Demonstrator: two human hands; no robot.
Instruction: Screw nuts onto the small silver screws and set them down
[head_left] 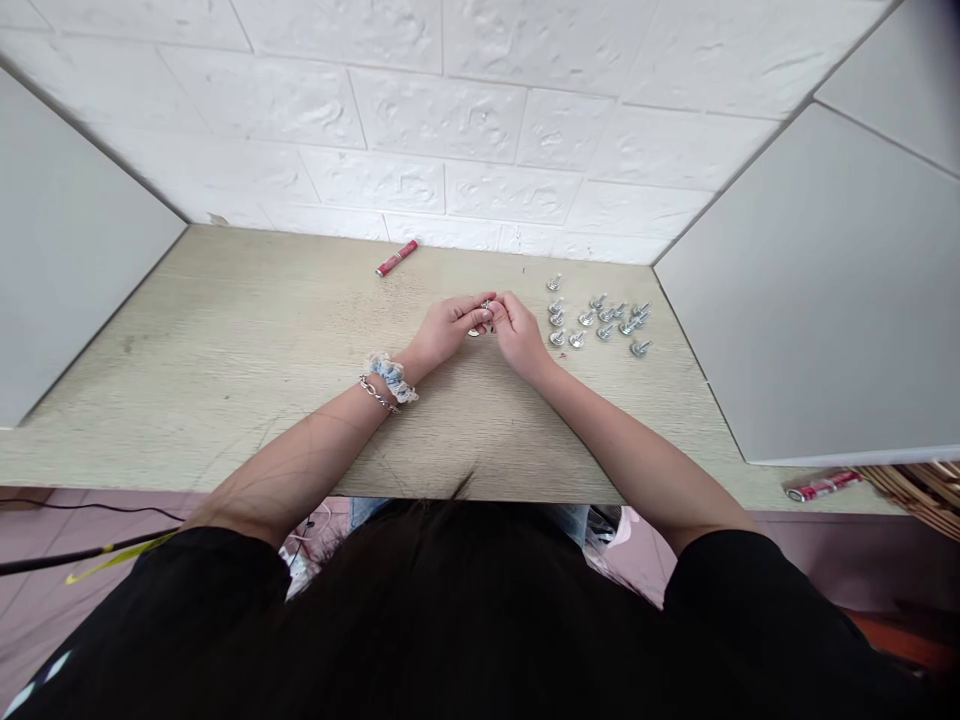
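Observation:
My left hand (446, 328) and my right hand (517, 332) meet above the middle of the table, fingers closed together. Pinched between their fingertips is a small silver metal bolt (486, 305), mostly hidden by the fingers. A silver rounded edge (473, 333) shows just under my left fingers; whether it belongs to the same piece I cannot tell. To the right of my right hand stand several silver bolts with round bases (586, 317), their shanks tilted upward, spread in a loose group. A scrunchie (391, 378) and a chain bracelet (377, 394) circle my left wrist.
A red tube (396, 258) lies near the white brick-patterned wall (397, 180). Grey-white panels bound the wooden table (262, 330) on the left (75, 240) and right (810, 300). At the front right are another red tube (823, 487) and a wicker basket (919, 490).

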